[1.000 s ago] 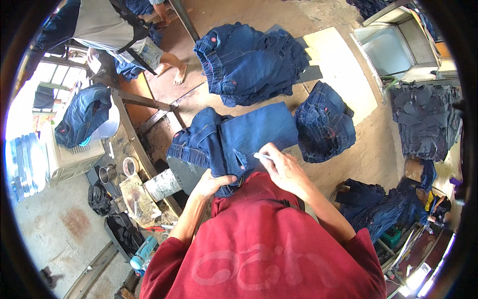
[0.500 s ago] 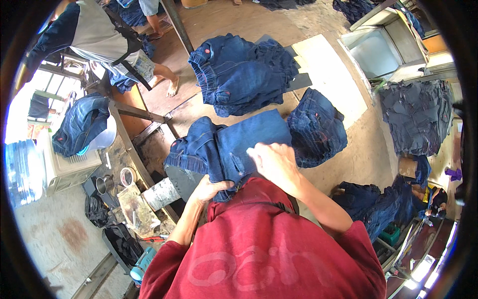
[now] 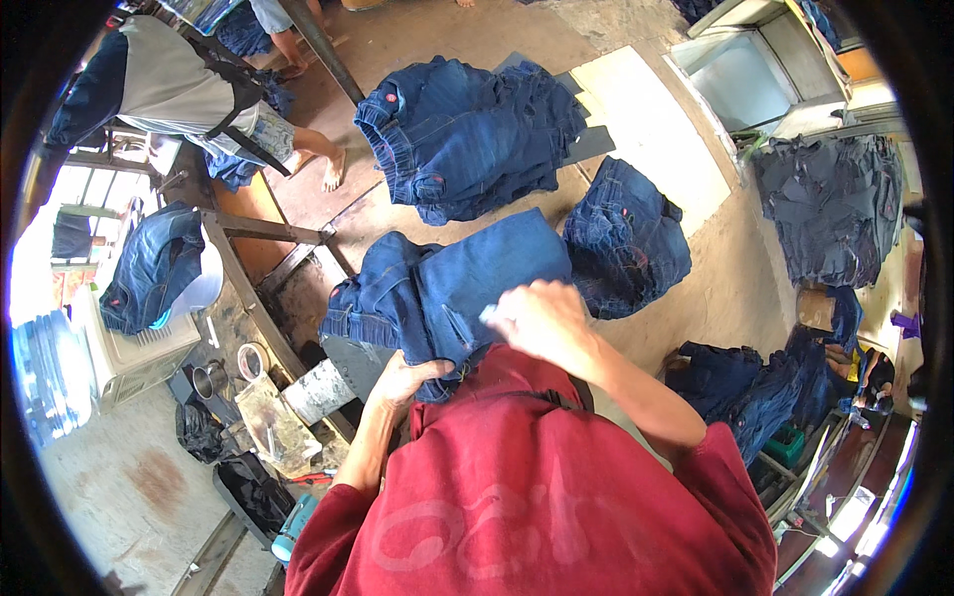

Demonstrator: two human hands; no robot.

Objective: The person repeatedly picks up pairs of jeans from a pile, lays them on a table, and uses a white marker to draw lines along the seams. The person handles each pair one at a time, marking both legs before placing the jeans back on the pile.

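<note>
A pair of dark blue jeans (image 3: pixel 492 260) lies bunched and partly folded in front of me, its elastic-looking waistband to the left. My left hand (image 3: pixel 405 381) grips the near edge of the jeans, thumb on top and fingers beneath. Over the smooth denim leg, my right hand (image 3: pixel 545 320) is closed in a pinch. A small pale piece (image 3: pixel 489 314) pokes out at its fingertips, too small and blurred to name. Under the left side of the jeans shows a dark flat support (image 3: pixel 356 364) with a scuffed pale arm.
Beyond the jeans lies a larger denim pile (image 3: pixel 467 139), and a bunched denim garment (image 3: pixel 628 238) sits to the right. At left are a tape roll (image 3: pixel 252 361), a metal cup (image 3: pixel 210 380) and a bench frame. A person (image 3: pixel 189 84) stands far left. Dark grey cloth (image 3: pixel 830 214) hangs right.
The whole view has shifted slightly. My right hand, still pinched, has moved a little nearer to me over the denim leg; my left hand keeps its hold on the jeans.
</note>
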